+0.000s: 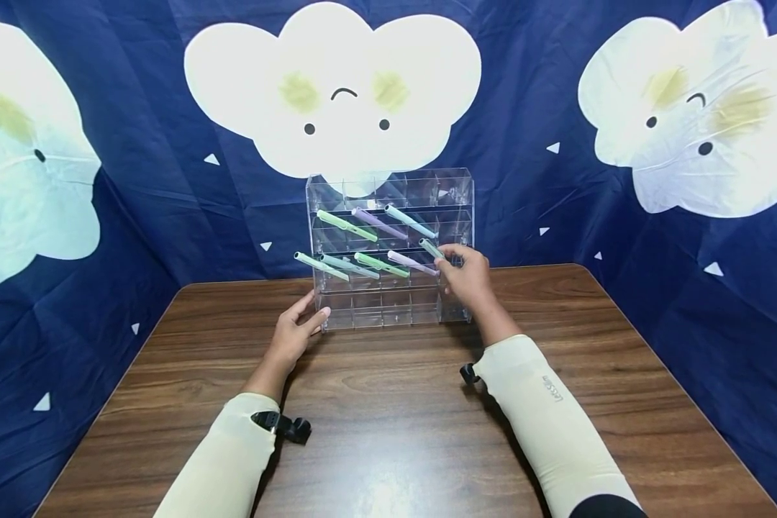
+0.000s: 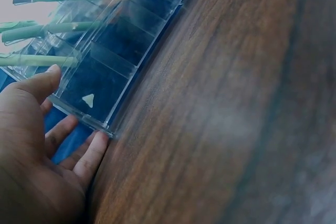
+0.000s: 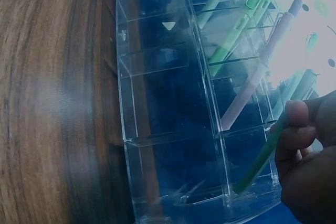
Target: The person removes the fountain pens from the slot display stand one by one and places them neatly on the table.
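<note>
A clear acrylic pen rack (image 1: pixel 395 316) stands upright on the table, with several tiers of small compartments. My right hand (image 1: pixel 467 275) pinches a teal pen (image 3: pixel 261 161) between thumb and fingers at the rack's right side. Tilted, the pen has its lower end down at a compartment of the lower pen row. Beside it leans a lilac pen (image 1: pixel 413 262). My left hand (image 1: pixel 293 337) rests against the rack's lower left side, its thumb (image 2: pixel 51 77) in front and its other fingers (image 2: pixel 92 156) spread along the side edge.
Left of the lilac pen lean a green pen (image 1: pixel 382 265), a teal pen (image 1: pixel 351 266) and a pale green pen (image 1: pixel 321 266). The tier above holds green (image 1: pixel 346 225), purple (image 1: pixel 379 224) and light blue (image 1: pixel 411 221) pens. A blue cloud-print curtain (image 1: pixel 524 237) hangs behind the wooden table (image 1: pixel 388 403).
</note>
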Tool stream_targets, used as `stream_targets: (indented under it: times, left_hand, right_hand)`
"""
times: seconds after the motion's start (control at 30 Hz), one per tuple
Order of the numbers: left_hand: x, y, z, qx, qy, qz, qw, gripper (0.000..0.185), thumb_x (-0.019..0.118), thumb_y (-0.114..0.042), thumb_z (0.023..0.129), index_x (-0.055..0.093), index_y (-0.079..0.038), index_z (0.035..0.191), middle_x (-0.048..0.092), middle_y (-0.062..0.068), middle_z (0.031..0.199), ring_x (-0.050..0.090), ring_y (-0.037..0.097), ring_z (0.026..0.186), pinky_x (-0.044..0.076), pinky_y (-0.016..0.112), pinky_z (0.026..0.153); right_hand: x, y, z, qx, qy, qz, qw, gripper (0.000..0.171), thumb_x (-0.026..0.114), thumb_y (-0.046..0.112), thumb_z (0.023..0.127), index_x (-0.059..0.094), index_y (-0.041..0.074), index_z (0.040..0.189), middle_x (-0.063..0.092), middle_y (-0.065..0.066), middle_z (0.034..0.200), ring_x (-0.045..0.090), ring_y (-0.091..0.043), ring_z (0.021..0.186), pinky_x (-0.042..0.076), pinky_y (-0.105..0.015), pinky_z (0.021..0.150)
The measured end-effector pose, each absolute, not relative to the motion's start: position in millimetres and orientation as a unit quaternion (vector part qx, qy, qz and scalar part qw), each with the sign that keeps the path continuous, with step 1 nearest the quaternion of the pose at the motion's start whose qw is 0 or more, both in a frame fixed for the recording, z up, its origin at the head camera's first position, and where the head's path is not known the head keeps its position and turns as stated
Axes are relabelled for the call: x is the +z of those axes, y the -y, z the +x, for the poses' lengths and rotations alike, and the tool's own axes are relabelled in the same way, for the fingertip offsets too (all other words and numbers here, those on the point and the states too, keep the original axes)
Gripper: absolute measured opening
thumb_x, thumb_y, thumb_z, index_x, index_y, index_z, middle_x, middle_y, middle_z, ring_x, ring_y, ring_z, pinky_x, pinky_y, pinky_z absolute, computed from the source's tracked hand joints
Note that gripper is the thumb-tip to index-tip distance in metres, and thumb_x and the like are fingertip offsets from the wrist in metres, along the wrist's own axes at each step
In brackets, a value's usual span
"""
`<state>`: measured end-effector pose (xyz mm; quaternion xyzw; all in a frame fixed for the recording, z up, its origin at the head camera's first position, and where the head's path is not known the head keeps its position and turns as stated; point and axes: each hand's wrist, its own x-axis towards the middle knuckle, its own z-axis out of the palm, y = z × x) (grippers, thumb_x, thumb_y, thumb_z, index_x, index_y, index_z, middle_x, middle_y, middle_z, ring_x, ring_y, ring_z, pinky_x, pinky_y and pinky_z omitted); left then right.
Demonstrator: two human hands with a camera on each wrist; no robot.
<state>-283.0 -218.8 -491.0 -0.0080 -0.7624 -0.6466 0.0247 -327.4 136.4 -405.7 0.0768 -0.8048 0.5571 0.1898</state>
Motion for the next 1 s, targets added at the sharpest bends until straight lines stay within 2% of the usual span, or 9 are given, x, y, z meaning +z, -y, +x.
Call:
stream_targets:
  times: [0.13,0.4,0.57,0.73,0.87,1.0]
  left_hand:
    - [-491.6,218.2,-283.0,-0.647,0.762,-0.006,0.024,0.065,0.072,-0.025,0.108,0.046,-0.019,0.168,0.052,0.017,0.168,0.057,0.031,0.145,0.061,0.025,0.102]
    - [-493.4,218.3,-282.6,-0.645,0.764,-0.010,0.024,0.065,0.073,-0.025,0.108,0.047,-0.021,0.167,0.053,0.017,0.167,0.059,0.032,0.143,0.061,0.026,0.102]
    - [-493.6,219.0,-282.9,-0.643,0.766,-0.012,0.026,0.065,0.072,-0.025,0.108,0.047,-0.020,0.167,0.053,0.018,0.166,0.061,0.027,0.139,0.061,0.025,0.101]
    - [-492.9,219.4,-283.2,-0.642,0.766,-0.013,0.026,0.065,0.073,-0.025,0.108,0.046,-0.020,0.168,0.054,0.019,0.166,0.064,0.021,0.133,0.062,0.024,0.100]
    - [-491.8,219.0,-283.2,-0.642,0.766,-0.014,0.025,0.066,0.072,-0.025,0.108,0.045,-0.020,0.168,0.052,0.017,0.168,0.062,0.023,0.136,0.062,0.028,0.104]
    - [-490.8,218.7,-283.1,-0.637,0.771,-0.017,0.026,0.067,0.072,-0.026,0.108,0.044,-0.019,0.169,0.049,0.017,0.170,0.060,0.028,0.140,0.062,0.029,0.104]
  right_hand:
    - [-402.4,-134.7,-328.1,0.553,0.805,0.075,0.204,0.018,0.077,0.005,0.101,0.080,0.001,0.118,0.074,-0.023,0.105,0.052,-0.004,0.041,0.046,-0.019,0.038]
    - [-395.4,-130.0,-328.5,0.552,0.795,0.074,0.241,0.016,0.077,0.001,0.100,0.079,0.001,0.116,0.075,-0.020,0.114,0.051,-0.001,0.044,0.046,-0.017,0.039]
    - [-387.3,-129.1,-327.6,0.595,0.761,0.084,0.245,0.020,0.075,-0.006,0.099,0.078,-0.004,0.119,0.074,-0.022,0.116,0.056,-0.002,0.047,0.051,-0.018,0.043]
    - [-378.4,-128.3,-325.9,0.618,0.734,0.097,0.263,0.021,0.076,-0.007,0.099,0.077,-0.006,0.119,0.073,-0.023,0.115,0.064,-0.012,0.054,0.055,-0.018,0.049]
    - [-373.0,-126.4,-321.8,0.625,0.722,0.104,0.279,0.020,0.078,-0.004,0.098,0.077,-0.006,0.118,0.073,-0.016,0.108,0.064,-0.018,0.059,0.053,-0.015,0.052]
    - [-368.5,-124.5,-316.3,0.614,0.723,0.107,0.298,0.019,0.079,-0.002,0.098,0.077,-0.005,0.116,0.065,-0.003,0.087,0.051,-0.007,0.058,0.040,-0.013,0.050]
